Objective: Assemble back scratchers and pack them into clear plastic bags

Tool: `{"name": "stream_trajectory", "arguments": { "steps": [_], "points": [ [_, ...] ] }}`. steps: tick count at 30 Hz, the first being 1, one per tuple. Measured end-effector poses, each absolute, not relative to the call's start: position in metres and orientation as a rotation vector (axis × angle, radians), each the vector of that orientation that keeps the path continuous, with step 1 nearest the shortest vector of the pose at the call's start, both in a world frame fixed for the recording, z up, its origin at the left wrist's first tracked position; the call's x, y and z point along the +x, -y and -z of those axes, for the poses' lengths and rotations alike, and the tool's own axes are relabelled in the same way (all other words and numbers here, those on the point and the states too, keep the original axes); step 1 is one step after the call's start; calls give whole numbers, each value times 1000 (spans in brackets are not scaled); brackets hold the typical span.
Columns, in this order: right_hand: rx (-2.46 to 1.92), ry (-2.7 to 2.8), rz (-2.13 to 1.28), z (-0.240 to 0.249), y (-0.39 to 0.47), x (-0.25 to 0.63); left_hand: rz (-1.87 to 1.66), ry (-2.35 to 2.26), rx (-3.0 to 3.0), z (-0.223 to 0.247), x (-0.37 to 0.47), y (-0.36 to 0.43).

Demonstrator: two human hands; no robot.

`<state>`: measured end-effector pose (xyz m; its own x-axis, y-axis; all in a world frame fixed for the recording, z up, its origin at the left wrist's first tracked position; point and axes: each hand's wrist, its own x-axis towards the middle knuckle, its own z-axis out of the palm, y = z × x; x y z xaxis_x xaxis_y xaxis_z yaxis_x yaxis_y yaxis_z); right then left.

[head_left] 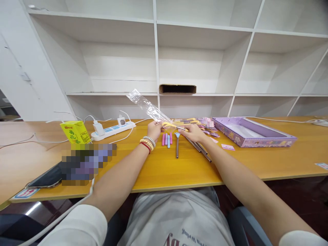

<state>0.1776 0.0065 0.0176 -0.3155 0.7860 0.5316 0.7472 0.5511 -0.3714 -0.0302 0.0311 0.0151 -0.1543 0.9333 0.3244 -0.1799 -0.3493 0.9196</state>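
Observation:
In the middle of the desk, my left hand (154, 131) is closed on the mouth of a long clear plastic sleeve (150, 107), which points up and to the left. My right hand (194, 133) grips a yellow-ended back scratcher (169, 125) with a metal rod; its yellow end is at the sleeve's opening by my left fingers. Whether it is inside the sleeve I cannot tell. Below lie several pink and blue handle grips (168, 140) and a blue-clawed back scratcher (177, 146). Metal rods (201, 148) lie under my right wrist.
Behind my right hand are packaged pieces (207, 123) and a pink card (228, 147). A purple tray (266, 142) stands to the right. On the left are a power strip (115, 131), a yellow drink carton (75, 132) and a phone (46, 177). White shelves (123, 61) rise behind.

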Motion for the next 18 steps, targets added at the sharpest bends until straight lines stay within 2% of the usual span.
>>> {"name": "stream_trajectory", "arguments": {
  "steps": [7,18],
  "points": [
    [-1406,2044,-22,-15,-15,186,-1745,-904,1107,-17,-36,-36],
    [-1416,1948,-45,-10,-25,196,-1700,-789,1037,-22,-38,-33]
  ]
}}
